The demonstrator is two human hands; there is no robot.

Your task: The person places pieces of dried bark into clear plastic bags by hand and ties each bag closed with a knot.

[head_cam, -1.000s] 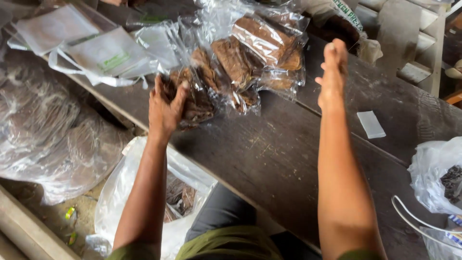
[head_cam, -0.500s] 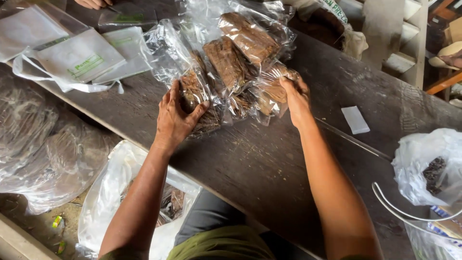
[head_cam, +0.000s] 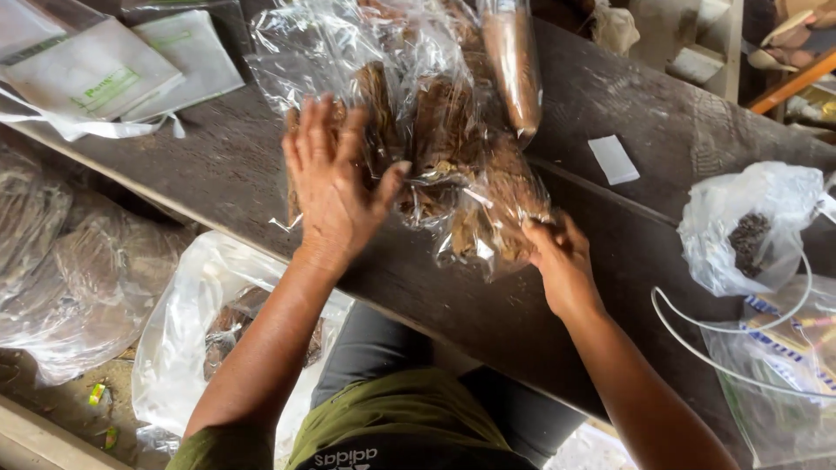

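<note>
Several clear plastic packets of brown dried leaf (head_cam: 440, 130) lie in a heap on a dark wooden table (head_cam: 610, 218). My left hand (head_cam: 335, 187) rests flat on the left side of the heap, fingers spread, pressing the packets. My right hand (head_cam: 557, 261) grips the lower corner of the rightmost packet (head_cam: 496, 213) near the table's front edge. A long packet of brown material (head_cam: 512, 65) lies at the top of the heap.
White flat pouches (head_cam: 96, 74) lie at the table's far left. A small white card (head_cam: 613, 159) lies to the right. A clear bag holding dark bits (head_cam: 749, 231) and a white-handled plastic bag (head_cam: 775, 365) sit at right. Large plastic bags (head_cam: 200, 339) lie on the floor below.
Both hands have drawn the heap of packets toward me. My right hand slid down from the top of the heap to its lower right corner.
</note>
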